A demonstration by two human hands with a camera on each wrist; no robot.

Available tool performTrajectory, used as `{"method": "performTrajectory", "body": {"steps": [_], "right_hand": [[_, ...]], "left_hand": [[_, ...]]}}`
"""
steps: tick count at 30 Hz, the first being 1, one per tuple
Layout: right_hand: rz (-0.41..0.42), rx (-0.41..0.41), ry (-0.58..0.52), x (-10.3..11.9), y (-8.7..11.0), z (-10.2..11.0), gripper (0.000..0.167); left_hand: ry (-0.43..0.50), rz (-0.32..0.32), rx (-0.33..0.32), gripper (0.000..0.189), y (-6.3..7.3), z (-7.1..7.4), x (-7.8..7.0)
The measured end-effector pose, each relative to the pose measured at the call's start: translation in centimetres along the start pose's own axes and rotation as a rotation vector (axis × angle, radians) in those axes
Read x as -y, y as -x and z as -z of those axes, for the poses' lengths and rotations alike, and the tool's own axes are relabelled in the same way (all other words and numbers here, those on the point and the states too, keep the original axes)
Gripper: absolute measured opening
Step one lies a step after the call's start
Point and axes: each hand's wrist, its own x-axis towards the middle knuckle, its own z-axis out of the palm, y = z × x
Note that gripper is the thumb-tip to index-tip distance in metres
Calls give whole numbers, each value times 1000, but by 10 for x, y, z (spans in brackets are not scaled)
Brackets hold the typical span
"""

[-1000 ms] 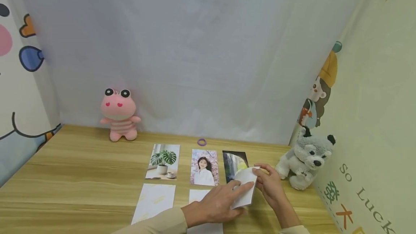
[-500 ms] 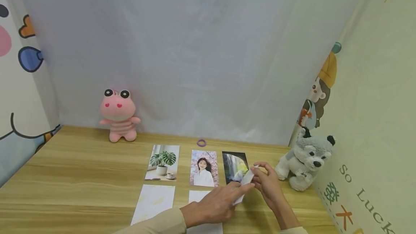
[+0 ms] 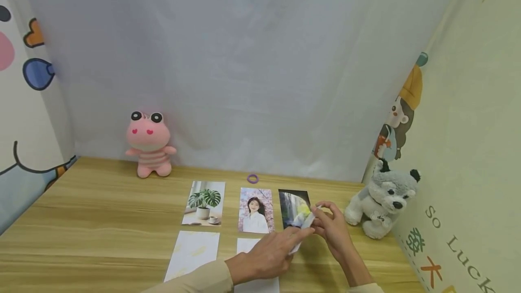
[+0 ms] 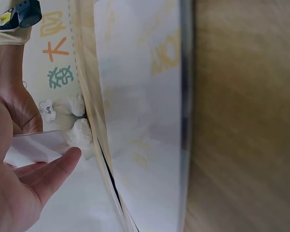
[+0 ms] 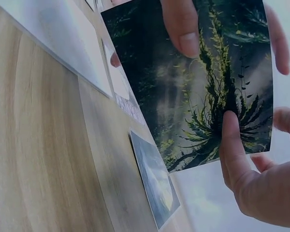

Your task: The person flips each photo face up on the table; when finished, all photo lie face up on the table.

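Both hands hold a photo print (image 3: 308, 220) above the table's right half, tilted nearly edge-on in the head view. Its picture side, a dark forest scene with a leafy plant, shows in the right wrist view, and its pale back in the left. My left hand (image 3: 270, 250) pinches one end, thumb on the picture. The right hand (image 3: 334, 234) grips the opposite end with fingertips on the picture side. Just behind lies a waterfall photo (image 3: 291, 205), partly covered. Face up to its left are a photo of a person (image 3: 255, 216) and a potted plant photo (image 3: 203, 202).
Two white cards with faint yellow marks lie in front, a left card (image 3: 193, 252) and a middle card (image 3: 260, 286) partly under my left forearm. A purple ring (image 3: 253, 178), a pink plush toy (image 3: 149, 144) and a grey plush dog (image 3: 382, 200) stand around the table (image 3: 101, 220).
The held photo has tipped from showing its broad white back to nearly edge-on. My left hand has shifted slightly left; the right barely moved. Photos on the table stay put.
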Motion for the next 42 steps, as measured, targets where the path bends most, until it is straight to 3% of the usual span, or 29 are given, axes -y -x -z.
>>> {"method": "performTrajectory", "body": {"steps": [7,15,23,29,35,42], "right_hand": [[14,15,2,-1,0,3,37],[59,4,117,-2,2,6,43],[82,-55,186,-11,2,9,47],[109,-6,73,-18,1,10,49],[105,99,-98,-25,4,9,44],[102,116,-152,-27,6,8,46]], "left_hand": [[1,-7,-91,80,-1,-3,1],[52,-14,-191,74,-2,-2,1],[206,32,-277,64,-3,-1,2],[309,64,-329,65,-6,1,0],[402,115,-320,66,-8,4,-3],[476,171,-345,67,-9,6,-4]]}}
